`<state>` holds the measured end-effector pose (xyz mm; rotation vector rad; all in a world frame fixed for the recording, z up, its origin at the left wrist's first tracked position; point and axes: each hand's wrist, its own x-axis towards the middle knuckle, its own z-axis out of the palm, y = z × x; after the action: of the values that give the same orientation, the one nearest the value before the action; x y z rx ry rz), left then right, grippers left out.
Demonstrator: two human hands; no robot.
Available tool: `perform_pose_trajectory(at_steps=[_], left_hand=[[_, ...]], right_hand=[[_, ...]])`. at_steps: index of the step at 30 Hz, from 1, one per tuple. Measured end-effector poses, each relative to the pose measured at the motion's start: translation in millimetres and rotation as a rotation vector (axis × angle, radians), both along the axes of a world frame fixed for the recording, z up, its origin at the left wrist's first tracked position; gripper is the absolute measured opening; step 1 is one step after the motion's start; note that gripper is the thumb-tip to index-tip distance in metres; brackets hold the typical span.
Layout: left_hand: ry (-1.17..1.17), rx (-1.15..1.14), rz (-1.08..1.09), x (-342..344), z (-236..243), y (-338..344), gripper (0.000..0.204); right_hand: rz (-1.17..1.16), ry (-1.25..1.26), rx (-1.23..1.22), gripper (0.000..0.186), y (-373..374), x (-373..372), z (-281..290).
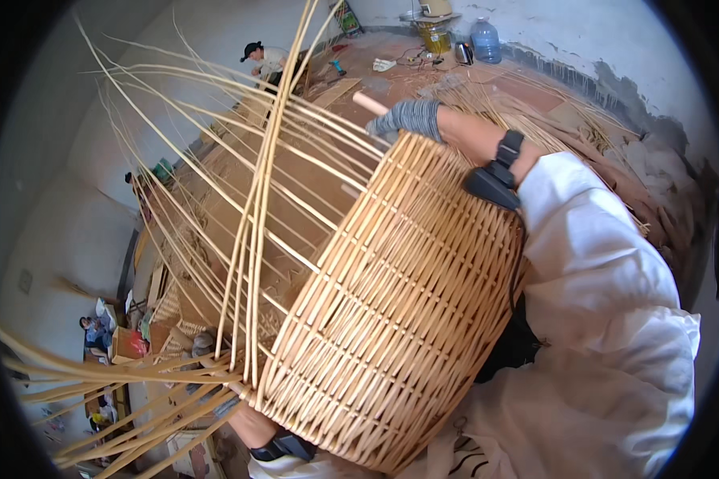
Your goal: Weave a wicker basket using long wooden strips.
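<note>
A half-woven wicker basket point(391, 319) lies on its side against my body, its open mouth facing left. Long loose willow rods point(256, 199) stick out from its rim and fan up and left. My right hand point(407, 118), in a grey glove, rests on the basket's upper rim and grips a short wooden handle point(369, 102). A black band sits on that wrist above a white sleeve. My left hand point(220, 375) is at the lower rim, largely hidden behind the rods, and closes around a bundle of them.
A person point(264, 60) crouches on the floor at the back. Another person point(96, 331) sits far left. A blue water jug point(486, 40) and a yellow bucket point(435, 36) stand by the wall. Bundles of willow point(535, 104) lie on the reddish floor.
</note>
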<state>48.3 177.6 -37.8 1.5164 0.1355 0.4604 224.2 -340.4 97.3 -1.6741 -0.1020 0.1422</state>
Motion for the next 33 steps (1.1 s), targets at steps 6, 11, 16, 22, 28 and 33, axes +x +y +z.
perform_pose_trajectory(at_steps=[6, 11, 16, 22, 28, 33], left_hand=[[0.158, 0.668, 0.042, 70.0, -12.0, 6.4, 0.037], [0.232, 1.067, 0.062, 70.0, 2.6, 12.8, 0.038], [0.323, 1.287, 0.096, 34.8, 13.6, 27.1, 0.039], [0.274, 1.470, 0.063, 14.1, 26.1, -5.3, 0.041], [0.205, 1.601, -0.021, 37.9, -17.1, -17.5, 0.039], [-0.044, 1.691, 0.201, 23.7, 22.0, -95.5, 0.045]], right_hand=[[-0.355, -0.513, -0.713, 0.041, -12.7, 3.9, 50.6], [-0.500, -0.839, -1.271, 0.068, -23.2, -37.2, 59.1], [-0.526, -0.673, -0.887, 0.060, 1.9, -101.4, 70.4], [-0.525, -0.625, -0.727, 0.059, -22.1, -104.2, 57.1], [-0.541, -0.486, -0.540, 0.055, 11.0, -105.1, 41.8], [-0.501, -0.396, -0.276, 0.052, -1.7, -134.2, 42.8]])
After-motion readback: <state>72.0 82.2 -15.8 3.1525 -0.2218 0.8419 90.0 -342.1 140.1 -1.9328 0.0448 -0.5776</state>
